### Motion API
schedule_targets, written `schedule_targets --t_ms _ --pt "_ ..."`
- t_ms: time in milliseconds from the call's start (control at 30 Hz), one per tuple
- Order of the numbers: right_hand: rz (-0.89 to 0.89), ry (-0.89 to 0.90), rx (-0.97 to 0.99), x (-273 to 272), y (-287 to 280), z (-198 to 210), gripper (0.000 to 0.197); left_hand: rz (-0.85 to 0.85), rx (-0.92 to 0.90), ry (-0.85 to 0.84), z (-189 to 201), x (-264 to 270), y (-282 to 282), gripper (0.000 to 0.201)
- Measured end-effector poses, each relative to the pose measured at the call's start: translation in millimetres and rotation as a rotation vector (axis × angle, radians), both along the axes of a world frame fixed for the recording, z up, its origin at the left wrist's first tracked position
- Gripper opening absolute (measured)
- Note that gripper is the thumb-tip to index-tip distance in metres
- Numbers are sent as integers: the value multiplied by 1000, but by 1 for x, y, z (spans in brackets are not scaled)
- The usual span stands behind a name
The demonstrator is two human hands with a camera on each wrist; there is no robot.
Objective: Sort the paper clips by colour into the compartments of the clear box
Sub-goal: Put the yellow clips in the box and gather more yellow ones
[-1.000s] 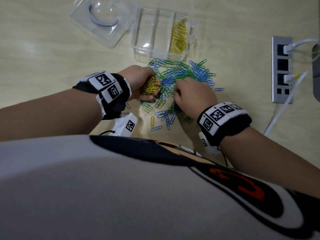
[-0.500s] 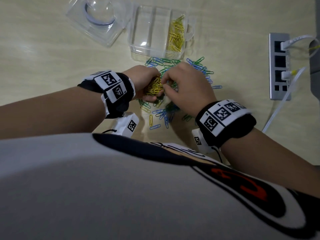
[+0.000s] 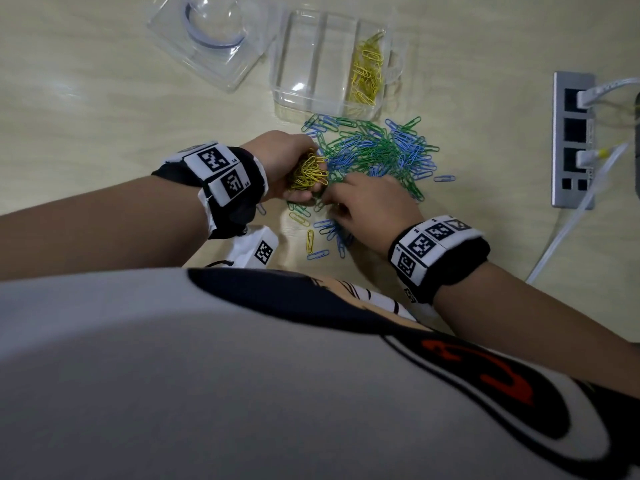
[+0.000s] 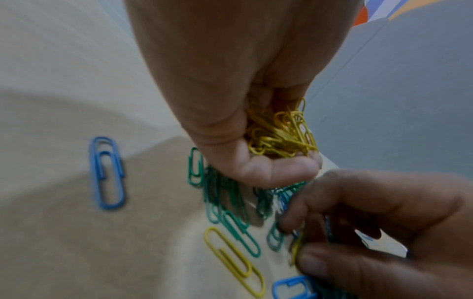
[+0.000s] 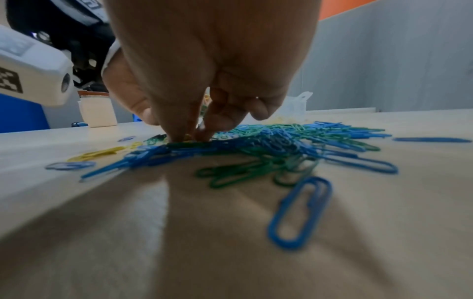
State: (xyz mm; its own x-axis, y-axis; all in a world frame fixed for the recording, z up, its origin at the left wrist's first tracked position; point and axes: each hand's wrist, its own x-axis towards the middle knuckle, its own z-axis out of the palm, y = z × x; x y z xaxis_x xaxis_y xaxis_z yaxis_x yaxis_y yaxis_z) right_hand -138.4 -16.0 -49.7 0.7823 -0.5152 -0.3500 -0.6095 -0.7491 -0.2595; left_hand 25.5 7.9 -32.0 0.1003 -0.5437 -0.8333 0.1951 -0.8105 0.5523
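My left hand (image 3: 294, 168) grips a bunch of yellow paper clips (image 3: 309, 172), seen close in the left wrist view (image 4: 281, 131). My right hand (image 3: 334, 206) reaches down into the near edge of the blue and green clip pile (image 3: 377, 150). Its thumb and forefinger pinch a yellow clip (image 4: 296, 247); the fingertips (image 5: 179, 133) touch the table. The clear box (image 3: 311, 98) stands behind the pile with yellow clips (image 3: 367, 74) in its right compartment. Its other two compartments look bare.
The box's clear lid (image 3: 214, 39) lies at the back left. A grey power strip (image 3: 573, 140) with white cables (image 3: 568, 230) sits to the right. Loose yellow (image 3: 310, 241) and blue (image 3: 318, 254) clips lie near my body.
My right hand has left the bunch in my left hand and dropped back to the near side of the pile. The left hand has stayed put with its yellow clips.
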Motion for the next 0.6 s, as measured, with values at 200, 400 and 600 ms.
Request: schedule_targets --t_ms 200,400,600 --pt "50 -42 -60 4 -3 2 20 2 9 -4 -1 0 2 30" --pt "-229 -337 98 -2 -10 20 8 -5 10 10 -2 0 2 30" --pt "-231 -452 93 15 -9 30 14 -16 -35 -40 2 -5 2 20"
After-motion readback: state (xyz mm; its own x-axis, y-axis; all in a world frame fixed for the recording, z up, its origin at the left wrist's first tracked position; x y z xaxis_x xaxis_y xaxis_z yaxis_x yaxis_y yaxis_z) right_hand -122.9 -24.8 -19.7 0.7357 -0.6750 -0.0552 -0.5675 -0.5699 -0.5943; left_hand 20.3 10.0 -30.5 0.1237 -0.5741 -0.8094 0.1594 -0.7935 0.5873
